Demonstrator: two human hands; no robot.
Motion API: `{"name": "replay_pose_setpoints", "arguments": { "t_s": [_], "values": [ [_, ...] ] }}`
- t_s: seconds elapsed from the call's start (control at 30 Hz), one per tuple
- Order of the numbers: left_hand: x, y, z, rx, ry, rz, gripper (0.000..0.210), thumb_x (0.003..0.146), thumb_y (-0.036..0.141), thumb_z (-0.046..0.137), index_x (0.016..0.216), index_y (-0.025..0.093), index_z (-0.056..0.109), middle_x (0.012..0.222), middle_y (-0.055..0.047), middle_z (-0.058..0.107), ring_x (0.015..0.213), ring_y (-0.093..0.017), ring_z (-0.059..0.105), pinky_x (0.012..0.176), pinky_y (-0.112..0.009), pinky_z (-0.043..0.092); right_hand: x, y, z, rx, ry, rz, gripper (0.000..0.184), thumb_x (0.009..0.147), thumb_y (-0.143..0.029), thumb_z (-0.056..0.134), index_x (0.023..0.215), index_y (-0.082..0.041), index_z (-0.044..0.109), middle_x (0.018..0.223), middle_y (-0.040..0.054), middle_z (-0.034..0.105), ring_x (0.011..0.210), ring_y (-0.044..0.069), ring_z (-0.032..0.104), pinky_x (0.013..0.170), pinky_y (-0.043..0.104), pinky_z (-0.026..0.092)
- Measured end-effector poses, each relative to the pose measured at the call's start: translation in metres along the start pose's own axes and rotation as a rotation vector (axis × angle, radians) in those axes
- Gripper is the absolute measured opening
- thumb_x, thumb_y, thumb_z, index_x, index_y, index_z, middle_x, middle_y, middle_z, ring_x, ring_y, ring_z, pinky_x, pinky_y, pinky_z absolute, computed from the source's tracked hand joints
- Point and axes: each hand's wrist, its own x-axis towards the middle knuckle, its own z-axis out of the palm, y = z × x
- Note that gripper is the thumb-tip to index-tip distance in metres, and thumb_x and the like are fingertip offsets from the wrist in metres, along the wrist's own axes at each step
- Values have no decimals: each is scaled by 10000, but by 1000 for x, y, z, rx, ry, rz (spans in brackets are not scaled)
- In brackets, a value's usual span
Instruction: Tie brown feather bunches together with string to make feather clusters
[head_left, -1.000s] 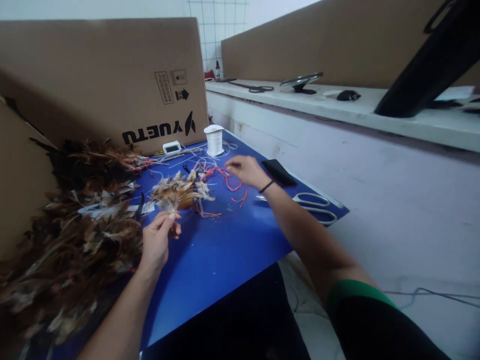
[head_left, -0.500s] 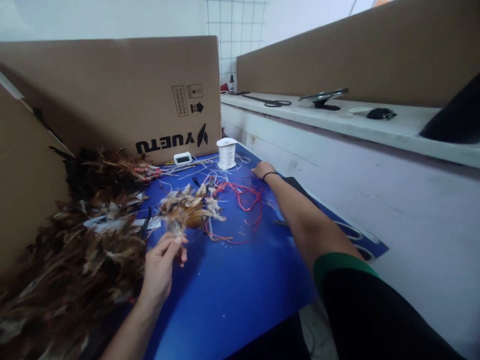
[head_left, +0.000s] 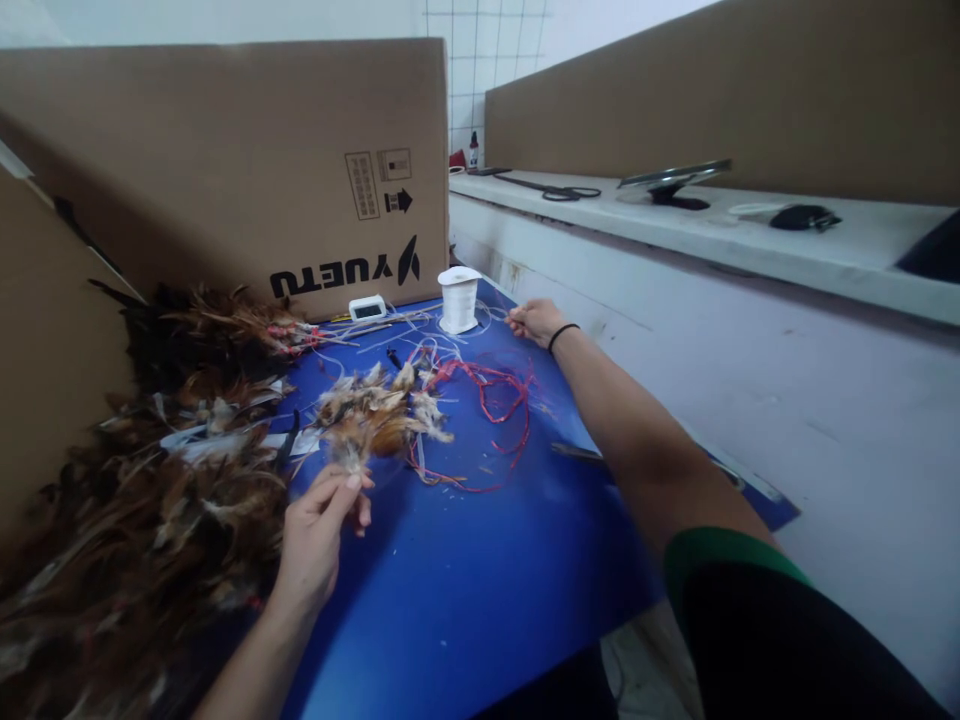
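Observation:
My left hand [head_left: 319,530] pinches a small tuft of brown-and-white feathers [head_left: 351,445] by its base, left of the table's middle. Just beyond it lies a loose pile of tan feathers [head_left: 390,405]. At the far edge my right hand [head_left: 537,322] has its fingers pressed together on a thin clear string [head_left: 491,312], which leads toward the white spool [head_left: 459,300] beside it. Between the hands lie tangled red strings [head_left: 487,385]. A large heap of dark brown feathers [head_left: 172,520] fills the left side.
A cardboard box [head_left: 225,170] walls off the back of the blue table [head_left: 465,600]. Near the spool sits a small white digital timer [head_left: 367,308]. Scissors [head_left: 574,453] lie partly under my right forearm. The white ledge [head_left: 675,225] at right holds black scissors [head_left: 566,192] and a phone stand [head_left: 675,180].
My right hand has lifted a little off the table's far edge, its fingers now pinching by the spool. My left hand has hardly moved. The view has shifted slightly.

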Motion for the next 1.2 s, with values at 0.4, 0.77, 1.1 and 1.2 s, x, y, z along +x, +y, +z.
{"name": "replay_pose_setpoints", "arguments": {
  "t_s": [0.4,0.77,1.1,1.2],
  "values": [
    [-1,4,1,-44,-27,73,208,721,326,653,690,121,668,758,-26,569,485,-66,501,389,-200,390,-126,-94,6,-22,-213,-200,129,667,-163,691,791,-127,704,626,8,637,445,36,414,398,175,314],
    [-3,13,2,-153,-11,94,214,690,331,664,686,118,638,812,-38,613,473,-51,525,388,-174,375,-241,-64,81,-464,-198,-669,134,802,-136,536,791,-170,666,759,21,666,687,120,582,676,250,427],
    [-6,8,9,-138,-170,-26,227,708,340,657,693,114,636,550,8,537,425,-74,513,384,-187,369,-254,-44,97,-415,-213,-843,184,896,-197,434,885,-195,618,856,42,639,814,150,587,765,280,443],
    [-7,4,10,-184,-246,-162,215,720,332,649,722,118,626,479,9,532,411,-74,493,396,-180,365,-257,-42,95,-422,-230,-852,199,912,-219,419,903,-194,616,863,40,634,831,149,583,771,273,439]
  ]
}}
